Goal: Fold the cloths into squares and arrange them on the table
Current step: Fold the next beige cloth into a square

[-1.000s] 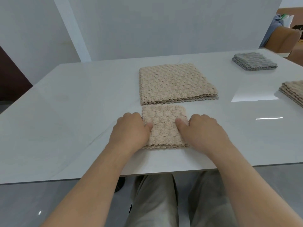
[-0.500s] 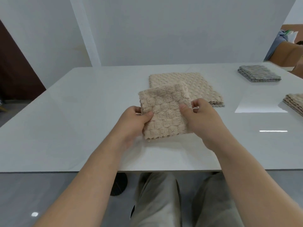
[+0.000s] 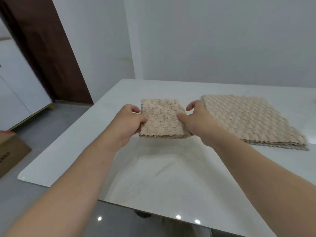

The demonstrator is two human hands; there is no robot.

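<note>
1. My left hand (image 3: 127,124) grips the left edge of a small folded beige cloth (image 3: 163,120). The thumb lies on top, and most of the fingers are hidden beneath it.
2. My right hand (image 3: 196,122) grips the right edge the same way, with the thumb on top and one finger curled at the far corner. The rest are out of sight below.
3. The cloth is roughly square with a bumpy weave, and I hold it at the centre of the view over a white table (image 3: 153,177). Its layered near edge is off the surface. I cannot tell whether the far edge touches.
4. At 3 o'clock from it, a larger folded cloth (image 3: 248,120) lies flat on the table. My right hand covers part of its left edge, and its far right corner runs to the frame edge.
5. The right side of the table is cut off.
6. At 9 o'clock, on the floor, sits a brown cardboard box (image 3: 10,151), cut off by the frame. Its dark print is unreadable and its contents cannot be seen.
7. At 11 o'clock stands a dark brown door (image 3: 46,48). Left of it is a blurred white cabinet (image 3: 15,93).
</note>
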